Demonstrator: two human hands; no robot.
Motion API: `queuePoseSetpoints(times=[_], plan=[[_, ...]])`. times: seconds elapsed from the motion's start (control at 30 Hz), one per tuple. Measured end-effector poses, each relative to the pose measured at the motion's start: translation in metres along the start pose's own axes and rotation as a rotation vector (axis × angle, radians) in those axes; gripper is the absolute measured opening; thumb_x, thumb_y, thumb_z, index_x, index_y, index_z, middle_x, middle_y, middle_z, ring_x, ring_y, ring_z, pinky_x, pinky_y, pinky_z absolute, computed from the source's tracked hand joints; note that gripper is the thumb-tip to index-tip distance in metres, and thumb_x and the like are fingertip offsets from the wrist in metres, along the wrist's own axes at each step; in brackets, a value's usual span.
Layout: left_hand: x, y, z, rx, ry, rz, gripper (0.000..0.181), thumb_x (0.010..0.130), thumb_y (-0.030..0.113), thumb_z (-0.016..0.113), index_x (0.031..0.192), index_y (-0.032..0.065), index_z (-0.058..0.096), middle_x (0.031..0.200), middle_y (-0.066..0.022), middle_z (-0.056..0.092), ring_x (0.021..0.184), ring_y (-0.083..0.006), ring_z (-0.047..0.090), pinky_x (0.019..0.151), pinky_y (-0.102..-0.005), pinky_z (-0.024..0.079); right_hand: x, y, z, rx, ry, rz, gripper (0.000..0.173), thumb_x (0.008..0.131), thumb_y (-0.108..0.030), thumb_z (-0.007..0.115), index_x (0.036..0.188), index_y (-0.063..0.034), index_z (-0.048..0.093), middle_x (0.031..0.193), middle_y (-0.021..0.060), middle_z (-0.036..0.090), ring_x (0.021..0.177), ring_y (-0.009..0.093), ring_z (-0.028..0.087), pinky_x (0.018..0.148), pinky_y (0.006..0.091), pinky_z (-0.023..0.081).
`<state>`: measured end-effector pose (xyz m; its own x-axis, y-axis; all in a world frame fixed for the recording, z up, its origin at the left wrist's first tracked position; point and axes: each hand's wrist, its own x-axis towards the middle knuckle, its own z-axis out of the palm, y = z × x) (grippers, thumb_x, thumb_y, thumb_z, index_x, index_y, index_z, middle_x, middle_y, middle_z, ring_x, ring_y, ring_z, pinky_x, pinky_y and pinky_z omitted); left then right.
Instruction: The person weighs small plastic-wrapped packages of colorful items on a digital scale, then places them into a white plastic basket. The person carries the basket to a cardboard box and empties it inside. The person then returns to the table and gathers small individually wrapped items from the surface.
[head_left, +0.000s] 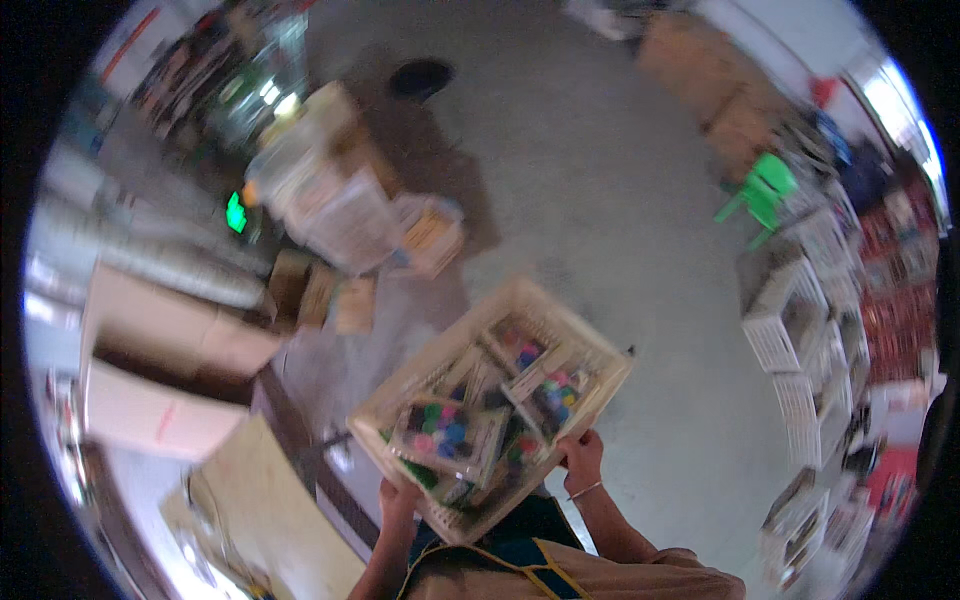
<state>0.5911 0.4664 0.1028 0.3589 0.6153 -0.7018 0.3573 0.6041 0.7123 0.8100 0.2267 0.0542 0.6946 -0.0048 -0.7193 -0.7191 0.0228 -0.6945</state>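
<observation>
A cream plastic basket (611, 367) is held tilted in front of my body, above the floor. My left hand (397, 499) grips its near rim at the lower left corner. Further right along the same side, my right hand (581, 459) is closed on the rim. Inside lie several clear packs of small round coloured pieces, such as one pack (442, 435) at the left and another (555, 397) at the right. Motion blur hides what the pieces are. The fingers under the rim are partly hidden.
A large open cardboard box (165, 405) and a tan board (262, 502) lie at the left. Wrapped goods (337, 210) stand beyond on the grey floor (585, 195). White plastic crates (772, 337), a green plastic chair (769, 184) and cardboard (705, 82) line the right side.
</observation>
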Motion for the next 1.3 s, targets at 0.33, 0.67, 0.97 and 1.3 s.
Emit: queuePoseSetpoints(times=[0.33,0.67,0.97,1.3], plan=[[0.039,0.113,0.130,0.562,-0.275,0.099,0.037,0.075,0.005,0.064,0.111,-0.0029,0.062,0.096,-0.0107,0.067,0.080,-0.0197,0.064,0.068,-0.0339,0.052,-0.040,-0.072,-0.059,0.376,0.203,-0.137,0.030,0.079,-0.008,0.064,0.106,0.0034,0.060,0.089,0.0109,0.065,0.067,0.023,0.066,0.053,0.0363,0.058],[0.099,0.225,0.274,0.453,-0.483,0.171,0.049,0.075,0.007,0.067,0.121,-0.0005,0.053,0.098,-0.0098,0.062,0.084,-0.0228,0.062,0.073,-0.0378,0.052,0.026,-0.210,-0.027,0.358,0.291,-0.271,0.031,0.083,-0.009,0.066,0.110,0.0046,0.061,0.086,0.0102,0.067,0.063,0.019,0.065,0.051,0.0321,0.054],[0.237,0.358,0.465,0.333,-0.732,0.223,0.044,0.075,0.006,0.066,0.117,-0.0019,0.054,0.098,-0.0093,0.062,0.088,-0.0232,0.063,0.072,-0.0378,0.054,0.189,-0.417,0.039,0.346,0.358,-0.338,0.034,0.081,-0.008,0.067,0.113,0.0043,0.060,0.091,0.0109,0.068,0.069,0.018,0.065,0.055,0.0320,0.055],[0.374,0.462,0.731,0.698,-0.587,0.321,0.045,0.076,0.008,0.069,0.118,-0.0003,0.057,0.097,-0.0087,0.062,0.079,-0.0224,0.064,0.067,-0.0374,0.054,0.413,-0.546,0.036,0.292,0.365,-0.275,0.029,0.081,-0.018,0.072,0.099,0.0055,0.069,0.087,0.0126,0.072,0.076,0.020,0.069,0.068,0.0347,0.056]])
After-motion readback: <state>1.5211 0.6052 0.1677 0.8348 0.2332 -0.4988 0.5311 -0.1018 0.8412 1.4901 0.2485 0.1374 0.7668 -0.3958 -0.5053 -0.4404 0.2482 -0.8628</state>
